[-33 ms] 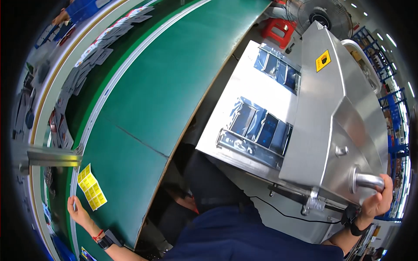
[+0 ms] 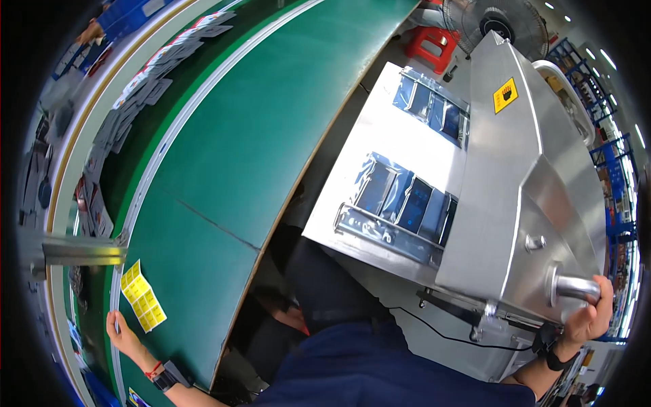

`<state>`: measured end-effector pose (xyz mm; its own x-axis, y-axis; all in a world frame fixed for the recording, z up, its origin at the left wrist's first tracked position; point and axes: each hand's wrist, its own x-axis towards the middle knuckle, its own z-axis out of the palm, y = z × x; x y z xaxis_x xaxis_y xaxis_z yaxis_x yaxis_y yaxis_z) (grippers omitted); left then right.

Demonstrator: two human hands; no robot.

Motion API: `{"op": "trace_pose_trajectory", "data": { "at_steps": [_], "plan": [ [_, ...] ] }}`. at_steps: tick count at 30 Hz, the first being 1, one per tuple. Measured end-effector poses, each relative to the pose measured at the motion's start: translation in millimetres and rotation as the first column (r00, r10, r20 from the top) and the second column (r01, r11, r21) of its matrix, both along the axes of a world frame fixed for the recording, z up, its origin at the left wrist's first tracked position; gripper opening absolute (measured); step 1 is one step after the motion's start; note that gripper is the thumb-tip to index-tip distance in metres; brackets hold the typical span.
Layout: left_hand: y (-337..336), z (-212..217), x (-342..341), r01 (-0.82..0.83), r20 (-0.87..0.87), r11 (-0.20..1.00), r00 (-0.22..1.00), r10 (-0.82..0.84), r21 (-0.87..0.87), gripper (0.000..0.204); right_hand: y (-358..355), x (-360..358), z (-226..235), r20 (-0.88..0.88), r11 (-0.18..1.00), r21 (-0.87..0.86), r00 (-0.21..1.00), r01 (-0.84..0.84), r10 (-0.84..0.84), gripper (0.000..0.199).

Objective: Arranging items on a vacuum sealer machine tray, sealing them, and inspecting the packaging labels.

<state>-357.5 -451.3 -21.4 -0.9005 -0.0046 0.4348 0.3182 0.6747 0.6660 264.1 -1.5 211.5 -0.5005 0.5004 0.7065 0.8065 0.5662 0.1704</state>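
My right hand [image 2: 589,315] is wrapped round the curved metal handle [image 2: 575,285] on the side of a stainless-steel machine lid [image 2: 502,169], at the right. The lid slopes above a flat metal bed [image 2: 332,220]. Clear bags holding dark flat items, a near group [image 2: 400,200] and a far group [image 2: 434,102], lie on the bed, partly under the lid's edge. At the lower left, my left hand [image 2: 126,338] is closed at the metal rail [image 2: 146,180] along the green worktop. Close to its fingers lies a sheet of yellow labels [image 2: 144,297].
A green worktop [image 2: 224,163] runs along my left, with a row of grey flat pieces [image 2: 129,115] beyond the rail. A metal bar [image 2: 85,251] juts in from the left. Past the machine stand a red stool [image 2: 432,46] and a fan [image 2: 498,27]. A black cable [image 2: 461,339] hangs below.
The view has shifted very slightly. Both hands keep their places at the rail and the handle; the lid and the bags look the same.
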Motion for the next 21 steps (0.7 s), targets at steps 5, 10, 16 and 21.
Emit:
{"op": "trace_pose_trajectory", "data": {
  "at_steps": [5,10,16,21],
  "plan": [
    [-12,8,3,-0.124,0.05,0.985,0.992,0.118,0.118,0.026,-3,37,1,-0.053,0.999,-0.031,0.998,0.014,-0.015,0.073],
    [76,62,46,-0.068,-0.068,0.996,0.995,0.072,0.057,0.022,-8,87,1,-0.213,0.992,-0.078,0.971,0.095,-0.11,0.064],
    [196,96,137,0.566,-0.071,0.803,0.807,-0.586,-0.187,0.007,-2,123,8,-0.057,0.964,-0.009,0.962,0.267,-0.267,0.042],
    [260,112,194,0.894,0.159,0.443,0.449,-0.879,-0.072,0.011,7,162,-15,-0.099,0.954,-0.136,0.955,0.267,-0.281,0.027]
  ]
}}
